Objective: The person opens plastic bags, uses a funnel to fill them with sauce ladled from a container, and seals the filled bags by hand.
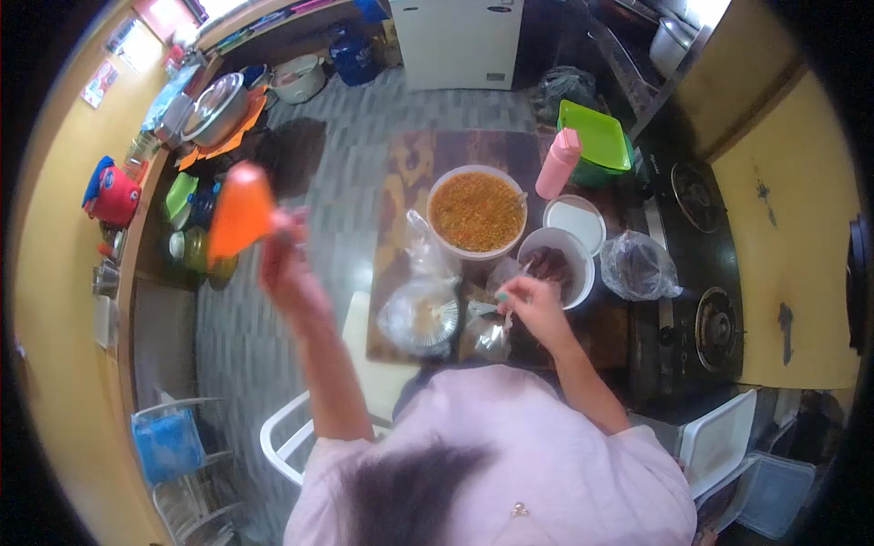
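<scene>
hovering at the near side of the wooden table [501, 146], the right hand [539, 311] has its thumb and fingertips drawn close together above a clear plastic bag [492, 338]; whether they clamp on the plastic, i cannot tell. just beyond that hand stands an open white tub [587, 280] with dark food in it. the left hand [289, 259] is raised out to the side, well apart from the table, its fingers closed on an orange item [241, 217] too blurred to name more closely. the bag lies between the right hand and a pleated white stack [444, 318] wrapped in clear plastic. farther off, a round bowl [478, 257] is full of orange-brown food, with a pink bottle [557, 168] and a white lid [575, 224] to its right. i judge the step in hand to be handling the bag beside the open tub, with the orange item kept clear. the next move seems to call for a sure pinch on thin, slippery plastic, without knocking the tub.
</scene>
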Tool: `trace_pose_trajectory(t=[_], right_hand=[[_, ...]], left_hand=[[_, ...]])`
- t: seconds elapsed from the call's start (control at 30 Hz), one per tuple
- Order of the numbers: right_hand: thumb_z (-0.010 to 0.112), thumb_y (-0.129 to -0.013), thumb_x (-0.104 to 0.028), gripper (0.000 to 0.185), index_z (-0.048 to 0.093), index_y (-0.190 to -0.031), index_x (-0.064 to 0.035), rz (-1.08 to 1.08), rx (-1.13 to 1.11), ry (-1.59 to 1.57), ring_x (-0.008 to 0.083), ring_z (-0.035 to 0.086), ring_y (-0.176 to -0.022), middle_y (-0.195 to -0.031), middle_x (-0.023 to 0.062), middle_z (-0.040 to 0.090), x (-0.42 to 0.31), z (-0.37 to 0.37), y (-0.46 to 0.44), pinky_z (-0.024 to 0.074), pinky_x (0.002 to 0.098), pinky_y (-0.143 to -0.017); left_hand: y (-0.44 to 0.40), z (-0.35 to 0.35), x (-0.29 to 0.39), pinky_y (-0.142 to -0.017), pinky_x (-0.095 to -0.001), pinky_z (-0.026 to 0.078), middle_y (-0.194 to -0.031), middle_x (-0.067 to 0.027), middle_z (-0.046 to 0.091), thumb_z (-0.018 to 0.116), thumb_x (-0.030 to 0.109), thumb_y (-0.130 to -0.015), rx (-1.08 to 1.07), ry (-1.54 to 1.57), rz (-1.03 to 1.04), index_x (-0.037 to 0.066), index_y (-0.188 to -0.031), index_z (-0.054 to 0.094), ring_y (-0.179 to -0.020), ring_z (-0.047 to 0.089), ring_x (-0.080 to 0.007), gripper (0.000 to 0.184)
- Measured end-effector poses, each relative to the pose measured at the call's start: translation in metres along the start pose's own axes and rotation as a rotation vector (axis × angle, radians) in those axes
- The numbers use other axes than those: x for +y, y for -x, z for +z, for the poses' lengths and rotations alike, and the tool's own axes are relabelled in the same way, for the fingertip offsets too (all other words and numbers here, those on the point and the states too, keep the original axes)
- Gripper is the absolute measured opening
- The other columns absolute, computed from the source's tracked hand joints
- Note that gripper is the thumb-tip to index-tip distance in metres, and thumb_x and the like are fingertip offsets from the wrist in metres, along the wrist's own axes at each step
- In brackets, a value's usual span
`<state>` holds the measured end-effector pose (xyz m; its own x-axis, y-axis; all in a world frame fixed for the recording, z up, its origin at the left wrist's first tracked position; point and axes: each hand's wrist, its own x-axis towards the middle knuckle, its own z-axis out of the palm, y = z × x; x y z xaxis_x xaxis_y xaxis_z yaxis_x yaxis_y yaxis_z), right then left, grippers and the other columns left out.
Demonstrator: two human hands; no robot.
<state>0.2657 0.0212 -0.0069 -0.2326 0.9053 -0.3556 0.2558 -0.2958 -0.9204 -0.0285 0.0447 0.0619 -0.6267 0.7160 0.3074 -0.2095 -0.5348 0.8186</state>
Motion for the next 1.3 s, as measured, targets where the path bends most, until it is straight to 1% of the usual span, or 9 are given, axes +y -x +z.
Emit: trace_pose_trajectory(t=[0.3,0.47,0.57,0.67,0.8,0.93,1.03,1.1,1.3], right_hand=[[0.065,-0.077,-0.012,0.021,0.062,-0.097,-0.0048,-0.676,-0.038,-0.081,0.0179,0.057,-0.088,-0.089,0.0078,0.061,-0.060,0.035,-0.040,0.0417,0.0289,-0.080],[0.066,-0.074,-0.010,0.006,0.067,-0.077,-0.0040,-0.469,-0.037,-0.061,0.0187,0.054,-0.072,-0.076,0.0093,0.059,-0.056,0.044,-0.032,0.0408,0.0307,-0.069],[0.063,-0.079,-0.009,0.010,0.065,-0.084,-0.0011,-0.314,-0.147,0.103,0.0090,0.054,-0.080,-0.084,0.0018,0.056,-0.068,0.040,-0.010,0.0431,0.0252,-0.071],[0.066,-0.075,-0.014,0.011,0.067,-0.080,-0.0047,-0.353,-0.075,0.064,0.0159,0.055,-0.073,-0.077,0.0072,0.059,-0.055,0.045,-0.004,0.0425,0.0289,-0.069],[0.067,-0.073,-0.016,0.012,0.066,-0.078,-0.0055,-0.529,-0.010,0.249,0.0186,0.057,-0.073,-0.073,0.0101,0.060,-0.028,0.037,0.002,0.0431,0.0300,-0.067],[0.064,-0.075,-0.013,0.010,0.065,-0.080,-0.0041,-0.341,0.097,0.234,0.0193,0.058,-0.072,-0.073,0.0099,0.060,-0.004,-0.011,-0.008,0.0440,0.0298,-0.067],[0.063,-0.075,-0.011,0.011,0.064,-0.083,-0.0024,-0.542,0.512,0.192,0.0200,0.058,-0.066,-0.073,0.0091,0.060,-0.029,-0.043,-0.046,0.0453,0.0318,-0.063],[0.065,-0.074,-0.016,0.015,0.062,-0.080,-0.0018,-0.594,0.658,0.304,0.0221,0.060,-0.065,-0.071,0.0105,0.060,-0.034,-0.059,-0.080,0.0461,0.0340,-0.062],[0.066,-0.070,-0.020,0.019,0.057,-0.071,-0.0032,-0.338,0.557,0.738,0.0306,0.060,-0.072,-0.074,0.0142,0.061,-0.028,-0.061,-0.131,0.0465,0.0396,-0.065]], left_hand=[[0.080,0.067,-0.032,-0.088,-0.0306,0.042,-0.095,-0.0100,0.063,0.061,0.013,-0.082,-0.343,-0.028,-0.430,0.000,-0.101,0.060,-0.094,0.058,-0.0194,0.023],[0.076,0.059,-0.040,-0.090,-0.0314,0.042,-0.100,-0.0108,0.061,0.061,0.012,-0.082,-0.227,0.081,-0.408,-0.001,-0.100,0.060,-0.094,0.058,-0.0208,0.022],[0.064,0.049,-0.040,-0.092,-0.0328,0.042,-0.103,-0.0108,0.060,0.061,0.010,-0.081,-0.103,0.149,-0.393,-0.001,-0.099,0.060,-0.095,0.058,-0.0228,0.021],[0.057,0.046,-0.028,-0.094,-0.0335,0.042,-0.101,-0.0103,0.059,0.058,0.008,-0.082,-0.022,0.132,-0.406,-0.001,-0.100,0.059,-0.098,0.057,-0.0243,0.020],[0.019,0.000,-0.038,-0.093,-0.0328,0.043,-0.102,-0.0111,0.058,0.054,0.005,-0.083,0.082,0.109,-0.135,-0.002,-0.104,0.057,-0.100,0.056,-0.0242,0.022],[-0.007,-0.017,0.010,-0.092,-0.0335,0.043,-0.103,-0.0117,0.058,0.054,0.006,-0.084,0.244,-0.029,0.012,-0.002,-0.106,0.055,-0.099,0.056,-0.0226,0.023],[0.010,-0.048,-0.033,-0.089,-0.0334,0.044,-0.103,-0.0111,0.058,0.056,0.009,-0.085,-0.107,0.167,-0.110,-0.002,-0.105,0.056,-0.096,0.057,-0.0206,0.023],[0.034,-0.005,-0.023,-0.086,-0.0330,0.046,-0.100,-0.0101,0.060,0.059,0.011,-0.083,-0.056,-0.138,-0.132,-0.002,-0.102,0.058,-0.090,0.059,-0.0191,0.023],[0.053,0.000,-0.034,-0.086,-0.0335,0.047,-0.093,-0.0095,0.061,0.062,0.011,-0.081,-0.184,-0.069,-0.235,-0.002,-0.101,0.059,-0.087,0.061,-0.0186,0.024]])
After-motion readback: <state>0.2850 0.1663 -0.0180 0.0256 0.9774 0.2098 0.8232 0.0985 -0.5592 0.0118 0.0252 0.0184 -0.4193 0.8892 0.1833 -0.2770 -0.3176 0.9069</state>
